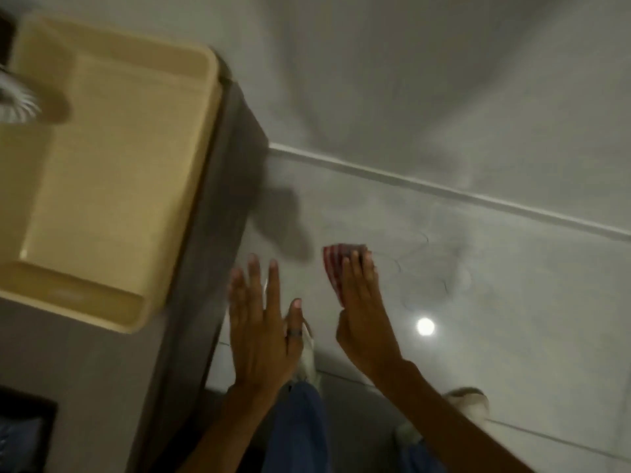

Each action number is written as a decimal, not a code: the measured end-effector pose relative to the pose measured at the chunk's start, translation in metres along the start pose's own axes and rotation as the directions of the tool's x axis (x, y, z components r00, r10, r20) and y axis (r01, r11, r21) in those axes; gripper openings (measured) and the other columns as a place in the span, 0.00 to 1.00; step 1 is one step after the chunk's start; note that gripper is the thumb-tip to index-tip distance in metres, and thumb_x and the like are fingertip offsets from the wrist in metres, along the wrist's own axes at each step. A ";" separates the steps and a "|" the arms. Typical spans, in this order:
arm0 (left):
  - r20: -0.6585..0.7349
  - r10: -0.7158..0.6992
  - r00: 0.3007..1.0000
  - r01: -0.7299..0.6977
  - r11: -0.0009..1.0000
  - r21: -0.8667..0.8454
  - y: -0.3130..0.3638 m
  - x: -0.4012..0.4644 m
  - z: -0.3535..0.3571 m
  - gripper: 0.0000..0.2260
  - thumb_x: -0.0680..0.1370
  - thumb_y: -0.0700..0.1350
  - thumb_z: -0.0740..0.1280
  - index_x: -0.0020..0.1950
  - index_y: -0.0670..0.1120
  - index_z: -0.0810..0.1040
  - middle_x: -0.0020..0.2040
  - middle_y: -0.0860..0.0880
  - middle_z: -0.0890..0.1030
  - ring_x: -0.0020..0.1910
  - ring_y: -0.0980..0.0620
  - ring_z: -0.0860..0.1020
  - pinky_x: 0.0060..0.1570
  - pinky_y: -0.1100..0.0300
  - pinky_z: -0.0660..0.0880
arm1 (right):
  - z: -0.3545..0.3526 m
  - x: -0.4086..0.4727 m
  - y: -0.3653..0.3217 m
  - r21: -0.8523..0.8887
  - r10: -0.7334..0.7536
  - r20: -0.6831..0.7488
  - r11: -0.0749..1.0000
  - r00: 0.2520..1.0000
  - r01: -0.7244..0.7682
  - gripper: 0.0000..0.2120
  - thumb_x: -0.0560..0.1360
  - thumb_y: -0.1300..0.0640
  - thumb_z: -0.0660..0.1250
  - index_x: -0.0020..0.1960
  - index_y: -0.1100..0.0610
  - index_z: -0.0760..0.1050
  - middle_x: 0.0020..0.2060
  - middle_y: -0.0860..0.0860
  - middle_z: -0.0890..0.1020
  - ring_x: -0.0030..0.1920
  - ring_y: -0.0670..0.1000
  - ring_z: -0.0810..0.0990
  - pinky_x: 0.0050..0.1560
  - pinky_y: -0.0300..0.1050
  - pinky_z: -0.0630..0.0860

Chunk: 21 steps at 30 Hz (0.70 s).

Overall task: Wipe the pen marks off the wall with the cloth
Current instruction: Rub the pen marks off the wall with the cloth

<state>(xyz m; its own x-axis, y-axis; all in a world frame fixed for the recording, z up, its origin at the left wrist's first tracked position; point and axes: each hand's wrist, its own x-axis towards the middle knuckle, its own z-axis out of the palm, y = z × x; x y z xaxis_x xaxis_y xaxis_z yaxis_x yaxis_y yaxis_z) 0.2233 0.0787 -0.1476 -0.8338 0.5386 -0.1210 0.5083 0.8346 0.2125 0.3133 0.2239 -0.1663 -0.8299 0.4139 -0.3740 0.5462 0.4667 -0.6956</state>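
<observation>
Two bare hands work low in the frame's centre; the right hand lies flat, fingers together, pressing a red-and-white striped cloth against the pale grey glossy wall, apparently to keep pressure on it; faint curly pen marks lie just right of the cloth, unwiped; the left hand, fingers spread and empty, hovers beside the dark cabinet, perhaps for balance.
</observation>
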 end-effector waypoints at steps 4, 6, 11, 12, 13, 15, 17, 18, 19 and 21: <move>0.212 0.132 0.968 -0.106 0.986 -0.131 0.021 -0.022 0.098 0.31 0.87 0.57 0.55 0.88 0.51 0.49 0.89 0.49 0.43 0.87 0.51 0.36 0.86 0.48 0.43 | 0.022 -0.054 0.135 -0.082 0.105 -0.044 0.991 0.993 -0.109 0.44 0.72 0.81 0.62 0.81 0.60 0.47 0.82 0.59 0.48 0.84 0.65 0.44 0.84 0.74 0.54; 0.245 0.226 0.943 -0.202 0.972 -0.119 0.024 -0.025 0.153 0.31 0.87 0.57 0.55 0.88 0.49 0.50 0.89 0.48 0.44 0.87 0.48 0.37 0.86 0.48 0.43 | 0.036 -0.070 0.196 -0.133 0.153 -0.054 0.978 0.987 -0.159 0.45 0.72 0.80 0.63 0.81 0.59 0.45 0.83 0.56 0.46 0.84 0.62 0.42 0.85 0.70 0.50; 0.258 0.280 0.925 -0.265 0.960 -0.092 0.025 -0.002 0.271 0.32 0.86 0.51 0.57 0.87 0.43 0.53 0.88 0.41 0.51 0.87 0.39 0.45 0.86 0.39 0.52 | 0.074 -0.079 0.305 -0.205 0.236 -0.238 0.936 0.942 -0.286 0.43 0.73 0.78 0.61 0.85 0.63 0.51 0.86 0.62 0.51 0.86 0.61 0.44 0.87 0.61 0.45; 0.246 0.264 0.933 -0.251 0.964 -0.082 0.023 0.005 0.289 0.31 0.85 0.51 0.57 0.87 0.42 0.54 0.88 0.40 0.51 0.87 0.37 0.46 0.86 0.39 0.51 | 0.079 -0.078 0.322 -0.194 0.264 -0.287 0.925 0.921 -0.325 0.42 0.73 0.77 0.60 0.85 0.63 0.51 0.86 0.63 0.52 0.86 0.62 0.44 0.87 0.61 0.45; 0.231 0.247 0.941 -0.237 0.969 -0.072 0.022 0.013 0.307 0.31 0.86 0.50 0.56 0.87 0.41 0.54 0.88 0.39 0.52 0.87 0.35 0.48 0.86 0.40 0.50 | 0.084 -0.076 0.339 -0.186 0.290 -0.334 0.913 0.897 -0.364 0.41 0.75 0.74 0.59 0.85 0.63 0.51 0.86 0.63 0.52 0.86 0.61 0.43 0.87 0.61 0.45; 0.200 0.221 0.955 -0.216 0.975 -0.049 0.020 0.031 0.338 0.30 0.87 0.50 0.55 0.87 0.39 0.53 0.88 0.38 0.52 0.87 0.34 0.49 0.86 0.40 0.50 | 0.091 -0.073 0.371 -0.182 0.346 -0.379 0.882 0.858 -0.436 0.38 0.79 0.66 0.59 0.86 0.63 0.47 0.86 0.63 0.50 0.86 0.60 0.40 0.87 0.61 0.44; 0.191 0.193 0.963 -0.190 0.981 -0.036 0.017 0.043 0.366 0.30 0.88 0.50 0.53 0.87 0.38 0.51 0.88 0.38 0.52 0.87 0.35 0.49 0.86 0.40 0.50 | 0.101 -0.067 0.395 -0.118 0.421 -0.307 0.873 0.854 -0.473 0.38 0.83 0.56 0.59 0.85 0.64 0.44 0.86 0.63 0.46 0.85 0.60 0.37 0.88 0.64 0.43; 0.189 0.179 0.966 -0.177 0.984 -0.031 0.017 0.047 0.379 0.30 0.88 0.51 0.52 0.87 0.38 0.51 0.88 0.38 0.51 0.87 0.36 0.49 0.86 0.40 0.50 | 0.107 -0.064 0.402 -0.092 0.444 -0.273 0.871 0.854 -0.482 0.39 0.84 0.50 0.59 0.85 0.65 0.42 0.86 0.63 0.44 0.86 0.61 0.37 0.88 0.64 0.42; 0.175 0.167 0.970 -0.165 0.986 -0.024 0.017 0.048 0.390 0.30 0.88 0.52 0.50 0.87 0.38 0.50 0.88 0.38 0.51 0.87 0.37 0.49 0.86 0.40 0.50 | 0.114 -0.060 0.408 -0.084 0.452 -0.273 0.868 0.849 -0.489 0.41 0.85 0.45 0.57 0.85 0.64 0.41 0.86 0.63 0.43 0.86 0.60 0.37 0.88 0.62 0.40; 0.096 0.155 0.983 -0.156 0.988 0.000 0.016 0.046 0.408 0.30 0.88 0.53 0.48 0.87 0.39 0.50 0.88 0.38 0.52 0.87 0.38 0.50 0.87 0.41 0.48 | 0.119 -0.047 0.415 -0.087 0.436 -0.353 0.866 0.828 -0.493 0.42 0.84 0.38 0.52 0.86 0.63 0.41 0.87 0.60 0.43 0.87 0.57 0.37 0.88 0.55 0.37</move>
<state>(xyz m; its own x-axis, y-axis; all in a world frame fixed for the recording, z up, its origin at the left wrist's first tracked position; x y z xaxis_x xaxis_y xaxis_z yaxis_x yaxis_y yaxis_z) 0.2808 0.1636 -0.5451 -0.7200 0.6703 -0.1795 0.6322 0.7403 0.2287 0.5657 0.3056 -0.5104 -0.4087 0.8223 -0.3960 0.8919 0.2677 -0.3646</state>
